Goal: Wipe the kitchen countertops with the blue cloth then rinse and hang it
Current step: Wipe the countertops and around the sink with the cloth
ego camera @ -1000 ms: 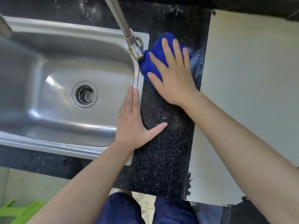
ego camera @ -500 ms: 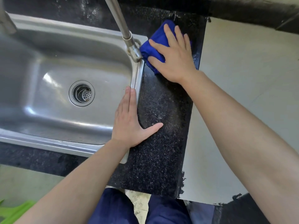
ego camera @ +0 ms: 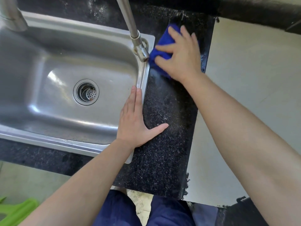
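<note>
countertop (ego camera: pixel 162 144) bears blue cloth (ego camera: pixel 164 41) beneath right grip (ego camera: pixel 180 57)

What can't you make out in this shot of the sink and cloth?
Head view only.
Blue cloth: mostly covered by the right hand; its fold is hidden.
Right hand's fingertips: motion-blurred.
Tap: top cut off by the upper edge.
Green object: cut by the bottom-left corner, unidentifiable.

You get a bright picture with soft, even light. The steel sink (ego camera: pixel 48 51) shines with white glare spots beside the drain (ego camera: pixel 86 92). Your right hand (ego camera: pixel 180 59) looks smeared, most of all at the fingers (ego camera: pixel 183 32), while your left hand (ego camera: pixel 135 121) looks sharp. Lines bend near the edges.
</note>
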